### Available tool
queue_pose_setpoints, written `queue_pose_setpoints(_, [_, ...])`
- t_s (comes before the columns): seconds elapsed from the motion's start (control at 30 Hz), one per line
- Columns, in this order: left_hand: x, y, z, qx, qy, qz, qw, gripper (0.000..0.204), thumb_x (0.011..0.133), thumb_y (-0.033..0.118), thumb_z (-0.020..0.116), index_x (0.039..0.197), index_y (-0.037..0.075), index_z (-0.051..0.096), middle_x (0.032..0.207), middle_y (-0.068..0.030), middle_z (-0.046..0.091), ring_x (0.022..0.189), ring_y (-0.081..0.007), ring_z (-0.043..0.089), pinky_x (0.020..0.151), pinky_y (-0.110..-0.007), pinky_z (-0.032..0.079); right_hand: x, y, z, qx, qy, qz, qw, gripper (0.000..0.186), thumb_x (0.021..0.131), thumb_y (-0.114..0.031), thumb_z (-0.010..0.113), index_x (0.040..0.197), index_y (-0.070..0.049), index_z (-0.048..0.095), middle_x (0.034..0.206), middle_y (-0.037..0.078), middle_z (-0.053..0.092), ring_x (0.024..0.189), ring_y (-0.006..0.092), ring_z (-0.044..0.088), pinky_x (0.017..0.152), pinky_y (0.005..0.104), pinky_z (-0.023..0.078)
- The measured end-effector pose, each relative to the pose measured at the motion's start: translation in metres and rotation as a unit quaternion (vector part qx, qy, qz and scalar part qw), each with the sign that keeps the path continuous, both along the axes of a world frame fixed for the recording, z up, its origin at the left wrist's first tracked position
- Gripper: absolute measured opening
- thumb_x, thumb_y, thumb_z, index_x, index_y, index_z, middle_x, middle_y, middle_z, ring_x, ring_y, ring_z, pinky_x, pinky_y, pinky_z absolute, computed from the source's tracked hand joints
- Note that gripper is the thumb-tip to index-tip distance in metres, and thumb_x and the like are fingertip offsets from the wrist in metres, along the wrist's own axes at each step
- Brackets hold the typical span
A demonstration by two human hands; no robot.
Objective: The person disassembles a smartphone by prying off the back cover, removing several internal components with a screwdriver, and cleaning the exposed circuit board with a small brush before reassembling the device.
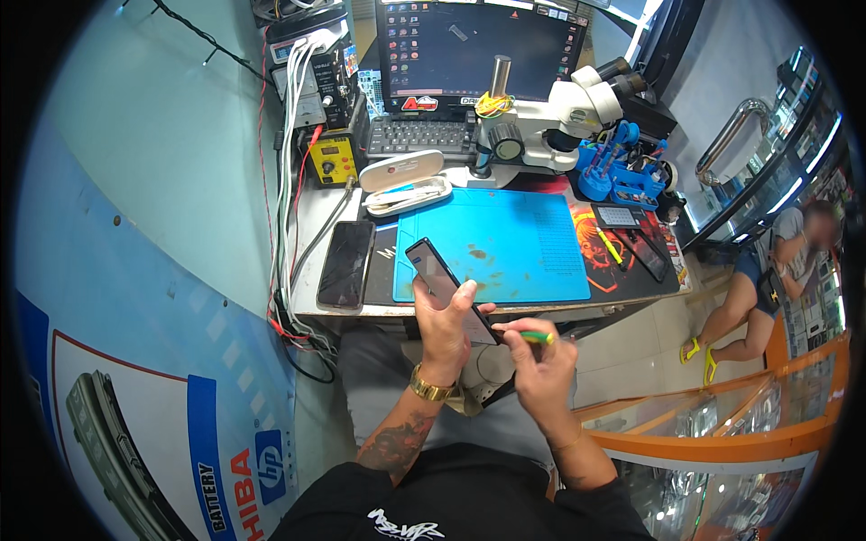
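My left hand (pixel 440 329) is wrapped round a dark-edged smartphone (pixel 436 274), held tilted just off the near edge of the bench. Its thumb lies across the phone's near side, hiding part of the screen. Between the fingers of my right hand (pixel 545 371) is a slim hand tool with a green and yellow handle (pixel 538 337). The tool points left toward the phone's lower end; its tip is too small to make out, and I cannot tell whether it touches. Beyond the phone lies a blue work mat (pixel 519 239) with brown stains.
Left of the mat lie another phone (pixel 346 263) and an open white case (pixel 408 197). A microscope (pixel 564 113) stands behind, beside a keyboard (pixel 419 137). A yellow power unit (pixel 335 160) with cables is at left. A yellow pen-like tool (pixel 611 247) lies right. Someone sits far right (pixel 749 288).
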State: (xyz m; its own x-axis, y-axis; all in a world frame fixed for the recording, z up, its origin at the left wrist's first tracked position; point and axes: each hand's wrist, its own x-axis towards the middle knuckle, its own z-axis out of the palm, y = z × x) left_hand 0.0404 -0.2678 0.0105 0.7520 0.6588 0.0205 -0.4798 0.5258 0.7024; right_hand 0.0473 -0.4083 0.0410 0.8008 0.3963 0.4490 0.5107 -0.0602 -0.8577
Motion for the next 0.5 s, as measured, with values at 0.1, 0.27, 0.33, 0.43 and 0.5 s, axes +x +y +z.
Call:
queue_pose_setpoints(0.1, [-0.001, 0.001, 0.001, -0.001, -0.003, -0.024, 1.000, 0.035, 0.092, 0.014, 0.072, 0.115, 0.012, 0.046, 0.097, -0.0005, 0.052, 0.084, -0.0087, 0.057, 0.071, -0.040, 0.066, 0.011, -0.001, -0.001, 0.125, 0.197, 0.069, 0.970, 0.010, 0.102, -0.007, 0.065, 0.107, 0.002, 0.066, 0.100, 0.012, 0.075, 0.086, 0.0185, 0.075, 0.079, 0.0321, 0.062])
queue_pose_setpoints(0.27, [0.001, 0.001, 0.001, -0.054, 0.000, -0.078, 0.996, 0.036, 0.093, 0.016, 0.072, 0.114, 0.013, 0.045, 0.099, -0.0005, 0.052, 0.085, -0.0090, 0.057, 0.074, -0.041, 0.065, 0.022, -0.006, -0.003, 0.149, 0.305, 0.100, 0.935, 0.013, 0.106, -0.011, 0.060, 0.110, 0.001, 0.061, 0.103, 0.013, 0.073, 0.094, 0.0198, 0.074, 0.083, 0.0351, 0.064])
queue_pose_setpoints(0.33, [0.001, 0.000, 0.002, -0.054, 0.006, -0.080, 0.995, 0.036, 0.092, 0.016, 0.073, 0.114, 0.013, 0.044, 0.099, -0.0013, 0.052, 0.086, -0.0099, 0.057, 0.075, -0.041, 0.065, 0.023, -0.007, -0.005, 0.164, 0.326, 0.101, 0.926, 0.013, 0.106, -0.011, 0.060, 0.110, 0.001, 0.061, 0.103, 0.013, 0.073, 0.094, 0.0204, 0.075, 0.083, 0.0357, 0.065])
queue_pose_setpoints(0.43, [0.001, -0.001, 0.005, -0.041, 0.009, -0.075, 0.996, 0.037, 0.092, 0.016, 0.074, 0.113, 0.012, 0.044, 0.099, -0.0024, 0.052, 0.088, -0.0115, 0.058, 0.075, -0.040, 0.065, 0.023, -0.007, -0.008, 0.156, 0.322, 0.081, 0.930, 0.013, 0.106, -0.011, 0.060, 0.110, 0.001, 0.061, 0.103, 0.014, 0.072, 0.094, 0.0213, 0.075, 0.082, 0.0363, 0.065])
queue_pose_setpoints(0.5, [0.002, -0.001, 0.003, -0.037, 0.010, -0.074, 0.997, 0.038, 0.091, 0.016, 0.075, 0.112, 0.012, 0.044, 0.099, -0.0030, 0.052, 0.089, -0.0124, 0.059, 0.075, -0.040, 0.065, 0.025, -0.008, -0.010, 0.155, 0.325, 0.085, 0.929, 0.013, 0.106, -0.012, 0.060, 0.110, 0.001, 0.061, 0.103, 0.014, 0.072, 0.094, 0.0207, 0.075, 0.082, 0.0363, 0.065])
